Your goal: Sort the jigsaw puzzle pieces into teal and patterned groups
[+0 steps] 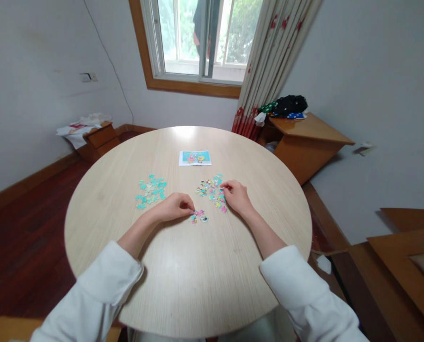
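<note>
My left hand (pixel 176 207) is closed in a pinch on a jigsaw puzzle piece (pixel 193 213) at the left edge of a small cluster of pieces (pixel 199 217), pink, teal and white. Farther off and to the right, my right hand (pixel 236 196) has thumb and forefinger together on a small pale puzzle piece (pixel 221 187), partly hidden by the fingers. It is at the right side of a loose, mixed-colour pile of pieces (pixel 212 189). Mostly teal pieces (pixel 151 191) lie spread beyond my left wrist.
A printed cartoon picture (pixel 195 158) lies flat beyond the pieces on the round wooden table (pixel 183 280). Behind the table are a window (pixel 204 42) and a curtain (pixel 268 57). A wooden cabinet (pixel 304 137) with cloths on top stands at the right.
</note>
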{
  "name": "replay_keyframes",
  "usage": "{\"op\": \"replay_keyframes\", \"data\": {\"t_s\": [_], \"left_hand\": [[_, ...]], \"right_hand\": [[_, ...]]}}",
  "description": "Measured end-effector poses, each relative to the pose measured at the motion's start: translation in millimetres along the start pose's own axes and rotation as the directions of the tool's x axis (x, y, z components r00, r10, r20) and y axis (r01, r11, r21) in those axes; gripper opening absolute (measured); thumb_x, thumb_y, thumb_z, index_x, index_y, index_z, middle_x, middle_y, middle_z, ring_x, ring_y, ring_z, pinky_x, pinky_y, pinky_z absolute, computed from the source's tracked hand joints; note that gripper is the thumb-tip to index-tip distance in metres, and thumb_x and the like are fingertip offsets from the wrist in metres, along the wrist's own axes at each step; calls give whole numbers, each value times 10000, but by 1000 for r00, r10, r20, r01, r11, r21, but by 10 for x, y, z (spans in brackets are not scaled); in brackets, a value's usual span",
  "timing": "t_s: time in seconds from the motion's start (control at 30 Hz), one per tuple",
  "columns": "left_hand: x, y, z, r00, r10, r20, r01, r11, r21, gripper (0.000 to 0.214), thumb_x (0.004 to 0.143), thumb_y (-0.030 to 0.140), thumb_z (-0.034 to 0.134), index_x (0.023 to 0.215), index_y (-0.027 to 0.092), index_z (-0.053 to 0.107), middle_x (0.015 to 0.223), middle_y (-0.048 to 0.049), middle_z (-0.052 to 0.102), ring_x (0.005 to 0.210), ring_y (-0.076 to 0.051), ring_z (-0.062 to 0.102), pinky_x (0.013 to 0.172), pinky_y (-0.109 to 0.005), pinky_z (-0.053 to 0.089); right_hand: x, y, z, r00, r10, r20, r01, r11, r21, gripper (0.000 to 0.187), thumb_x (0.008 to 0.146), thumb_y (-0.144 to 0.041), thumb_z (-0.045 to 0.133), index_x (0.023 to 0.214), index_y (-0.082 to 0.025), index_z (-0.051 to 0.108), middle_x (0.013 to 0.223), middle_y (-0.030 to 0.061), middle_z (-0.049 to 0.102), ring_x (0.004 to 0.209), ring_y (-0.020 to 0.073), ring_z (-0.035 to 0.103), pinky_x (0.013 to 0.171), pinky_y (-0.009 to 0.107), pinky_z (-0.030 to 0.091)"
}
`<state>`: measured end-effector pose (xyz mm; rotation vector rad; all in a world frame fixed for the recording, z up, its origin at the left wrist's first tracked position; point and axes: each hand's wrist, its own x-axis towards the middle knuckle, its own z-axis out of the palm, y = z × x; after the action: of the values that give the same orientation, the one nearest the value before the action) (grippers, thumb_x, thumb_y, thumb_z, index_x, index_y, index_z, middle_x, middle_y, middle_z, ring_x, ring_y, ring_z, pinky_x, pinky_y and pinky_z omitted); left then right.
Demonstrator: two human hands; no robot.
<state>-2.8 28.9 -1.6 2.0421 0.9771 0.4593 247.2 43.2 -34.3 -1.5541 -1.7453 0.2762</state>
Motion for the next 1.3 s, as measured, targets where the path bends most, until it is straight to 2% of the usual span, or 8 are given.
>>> {"op": "replay_keyframes", "data": {"t_s": [0.17,0.27,0.5,0.8,0.9,1.0,1.17,1.3], "left_hand": [[-14,72,17,1000,-5,-30,5,1000,14,140,780,241,571,756,153,678,733,-38,660,665,-118,577,635,-248,461],[-18,103,48,996,69,-55,-66,996,57,209,822,230,522,875,164,713,875,-66,651,758,-130,593,707,-268,473],[-27,94,69,984,168,55,-177,936,303,343,848,159,453,1026,262,728,1007,-66,596,970,-176,542,930,-367,407],[-28,106,64,977,184,104,-207,928,310,371,801,117,431,1012,230,715,1060,-63,594,1047,-200,492,1003,-405,336],[-22,112,72,986,164,25,-163,931,325,379,781,110,414,1040,229,663,1152,-54,591,1099,-220,443,1027,-439,289],[-11,133,82,996,77,-33,-60,932,357,428,765,106,387,1124,228,587,1088,-60,598,1075,-232,426,995,-448,293],[14,183,83,999,31,8,-32,901,433,357,776,124,357,1059,199,561,990,-61,593,1015,-243,439,936,-425,295],[34,146,59,998,-12,-59,38,881,471,407,788,139,349,1155,194,514,992,-66,603,1007,-257,439,929,-444,273]], "right_hand": [[36,54,-93,996,85,41,-83,996,-41,163,720,-125,558,693,-217,691,802,26,675,759,176,592,771,342,433],[32,40,-120,995,42,91,-40,999,-24,162,722,-138,577,717,-228,711,814,22,666,779,174,590,770,333,430],[-22,-66,-67,986,-60,153,67,997,-44,254,789,-92,536,809,-236,744,869,45,646,887,194,579,846,377,380],[-102,-183,-7,952,-164,258,207,967,-150,247,861,-176,539,991,-260,732,1025,75,613,1020,221,501,869,393,312],[-118,-226,-19,943,-173,285,224,962,-158,264,862,-166,530,1009,-258,729,1052,81,601,1046,226,485,874,391,306],[-127,-261,-18,939,-174,298,228,961,-156,287,869,-157,511,1023,-270,725,1056,78,598,1047,225,480,873,387,304],[-125,-280,-8,940,-163,299,220,961,-167,309,880,-146,484,1029,-276,722,1053,77,600,1044,223,478,876,387,301],[-125,-280,2,940,-164,299,224,958,-178,318,875,-136,479,1042,-262,718,1062,85,605,1047,230,477,876,394,307]]}}
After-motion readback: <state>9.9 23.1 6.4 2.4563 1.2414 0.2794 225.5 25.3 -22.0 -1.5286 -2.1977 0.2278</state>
